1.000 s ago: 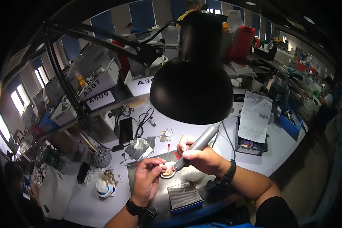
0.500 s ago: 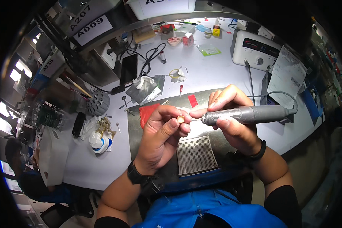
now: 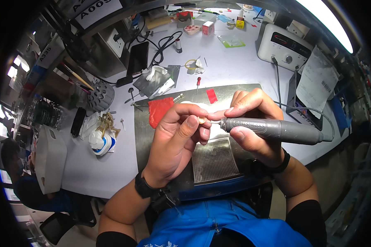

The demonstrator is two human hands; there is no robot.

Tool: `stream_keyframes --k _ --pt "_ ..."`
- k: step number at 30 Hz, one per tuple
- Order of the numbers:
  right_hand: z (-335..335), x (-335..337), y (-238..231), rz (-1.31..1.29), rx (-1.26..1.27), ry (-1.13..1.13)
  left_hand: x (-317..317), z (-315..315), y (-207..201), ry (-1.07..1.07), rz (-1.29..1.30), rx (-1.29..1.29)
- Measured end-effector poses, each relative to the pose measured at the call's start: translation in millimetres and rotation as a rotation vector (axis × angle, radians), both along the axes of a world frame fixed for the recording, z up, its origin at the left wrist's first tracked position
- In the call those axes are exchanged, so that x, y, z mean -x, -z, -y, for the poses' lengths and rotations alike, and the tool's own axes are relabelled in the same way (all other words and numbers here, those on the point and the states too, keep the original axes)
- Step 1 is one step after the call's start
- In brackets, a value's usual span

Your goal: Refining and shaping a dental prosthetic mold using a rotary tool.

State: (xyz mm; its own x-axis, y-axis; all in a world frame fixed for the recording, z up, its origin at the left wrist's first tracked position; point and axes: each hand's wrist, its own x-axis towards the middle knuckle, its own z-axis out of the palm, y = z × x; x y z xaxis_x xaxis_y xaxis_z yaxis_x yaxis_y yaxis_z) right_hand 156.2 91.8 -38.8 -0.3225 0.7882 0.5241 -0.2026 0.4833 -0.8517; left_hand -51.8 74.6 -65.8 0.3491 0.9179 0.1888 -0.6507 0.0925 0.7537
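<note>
the white tabletop (image 3: 111,164) filled most of the picture, curving at its edges. on it, in the middle of the frame, lay a flat dark-grey metal sheet (image 3: 142,140). at the upper right of the frame stood a white control box with a dark display and a round knob (image 3: 285,49), and below and right of it sat a white printed sheet of paper (image 3: 317,82). the left hand (image 3: 175,142), at the centre, was pinching a small cream-coloured piece between thumb and fingertips; the right hand (image 3: 264,108), just beside it, had its thumb and fingers closed around the front part of a dark-grey cylindrical rotary handpiece (image 3: 272,128), whose body pointed left. below the hands lay a grey square of perforated metal mesh (image 3: 214,162). left of centre stood a grey round holder full of holes (image 3: 99,96), with a black flat phone (image 3: 138,58) up and to its right. a red flat sheet (image 3: 158,112) lay left of the fingers, and a thin red-handled tool (image 3: 198,81) above them. the handpiece's slim metal bit (image 3: 214,122) reached to the right side of the small cream-coloured piece (image 3: 201,120); whether they touched could not be told.
</note>
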Motion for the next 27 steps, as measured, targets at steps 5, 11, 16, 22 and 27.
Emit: stream_keyframes --k 5,11,16,22,27 --pt "-2.8 1.1 3.4 -0.07 -0.064 -0.012 0.9 -0.5 1.6 -0.007 0.004 -0.011" --pt "-1.8 -1.7 1.6 -0.071 -0.05 -0.063 1.4 -1.6 3.5 -0.078 -0.048 -0.033" --pt "-0.7 0.1 2.3 -0.073 -0.007 -0.032 1.7 0.8 1.2 -0.093 -0.09 0.005" --pt "1.3 -1.6 0.6 -0.097 0.027 -0.019 4.6 -1.7 2.3 -0.048 -0.028 -0.022" --pt "2.1 -1.1 -6.7 0.05 -0.035 0.007 5.8 -2.8 3.7 -0.013 0.015 -0.049"
